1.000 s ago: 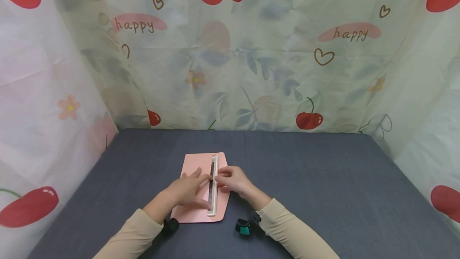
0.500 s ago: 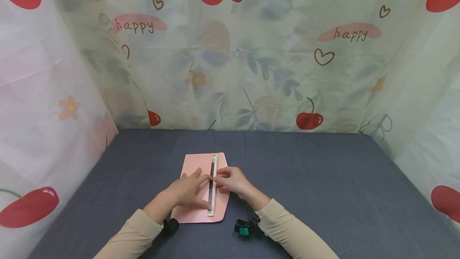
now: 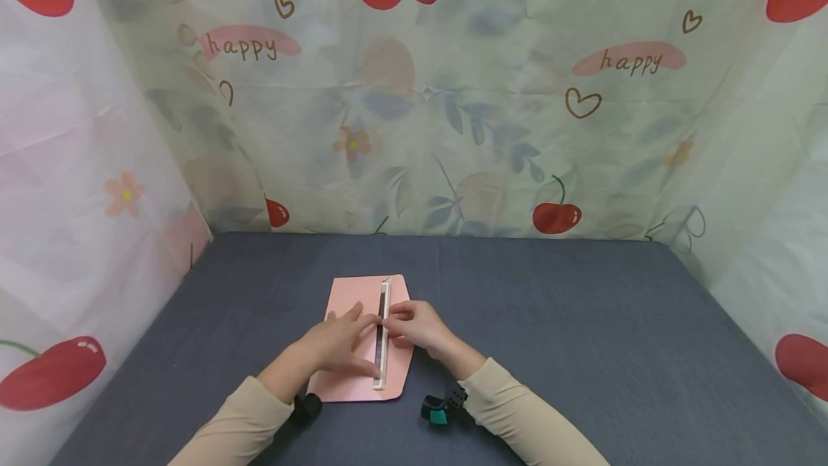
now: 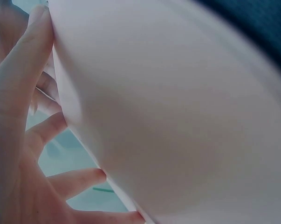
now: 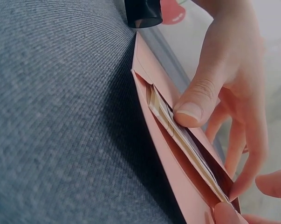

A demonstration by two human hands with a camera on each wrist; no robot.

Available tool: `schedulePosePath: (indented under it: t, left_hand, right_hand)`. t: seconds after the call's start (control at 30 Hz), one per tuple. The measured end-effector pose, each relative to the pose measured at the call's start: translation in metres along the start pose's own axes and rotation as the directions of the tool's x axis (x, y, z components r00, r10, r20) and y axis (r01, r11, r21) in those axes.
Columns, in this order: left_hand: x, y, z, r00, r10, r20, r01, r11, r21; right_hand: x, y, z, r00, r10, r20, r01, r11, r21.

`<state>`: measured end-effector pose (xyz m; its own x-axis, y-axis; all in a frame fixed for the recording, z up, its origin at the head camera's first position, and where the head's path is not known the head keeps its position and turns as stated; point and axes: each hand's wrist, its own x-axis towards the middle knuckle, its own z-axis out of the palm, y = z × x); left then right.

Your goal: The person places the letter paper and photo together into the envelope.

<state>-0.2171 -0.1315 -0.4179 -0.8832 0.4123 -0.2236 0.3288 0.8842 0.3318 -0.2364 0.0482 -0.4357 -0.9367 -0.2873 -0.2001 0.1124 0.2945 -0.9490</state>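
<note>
A pale pink envelope point(image 3: 349, 290) lies on the table, its flap spread to the right. A thin stack of cream and white paper point(image 5: 187, 144) sits in its mouth, the edge showing as a white strip in the head view. My left hand point(image 3: 335, 342) spreads over the envelope; its thumb and index finger touch the mouth, and the thumb lies along the stack in the right wrist view. My right hand point(image 3: 420, 323), fingers bent, pinches the stack's outer edge near its middle. The part inside the envelope is hidden. The left wrist view shows the pink surface point(image 4: 177, 102) close up under my fingertips.
A dark grey cloth covers the table point(image 3: 550, 322). Black wrist straps point(image 3: 446, 405) hang near both forearms. A printed curtain point(image 3: 420, 128) with cherries and flowers stands behind and at both sides.
My right hand has shifted slightly left, and the paper's white edge has moved left with it, a little further into the envelope. The left hand stays still.
</note>
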Motion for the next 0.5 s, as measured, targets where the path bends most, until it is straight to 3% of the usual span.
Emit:
schedulePosePath:
  t: [0.5]
  left_hand:
    - [-0.0008,0.0006,0.0002,1.0,0.007,-0.011,-0.007,1.0,0.005]
  right_hand:
    - [0.0004,0.0011,0.0022,0.999,-0.027,0.021,0.027,1.0,0.014]
